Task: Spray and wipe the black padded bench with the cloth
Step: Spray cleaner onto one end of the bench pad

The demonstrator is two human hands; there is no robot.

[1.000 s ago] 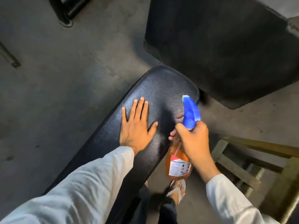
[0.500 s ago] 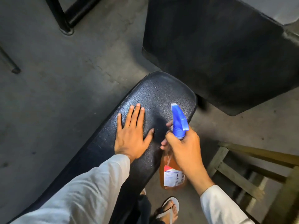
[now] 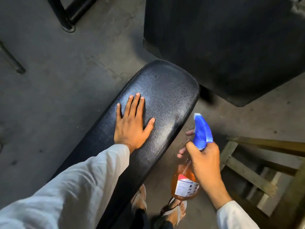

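We note the black padded bench (image 3: 166, 103) at frame centre, likely slick under droplets, left hand (image 3: 132, 128) flat on it, right hand (image 3: 203, 160) gripping the light spray bottle (image 3: 194, 164) by its neck; no cloth visible.

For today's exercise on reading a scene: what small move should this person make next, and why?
Probably fetch a cloth. Droplets already sit on the bench, the left hand lies flat and bare on it, the right hand grips the spray bottle off the bench's side, and no cloth shows.

pale grey sleeves (image 3: 74, 192), sandals (image 3: 175, 210), perhaps dark trousers (image 3: 142, 219)
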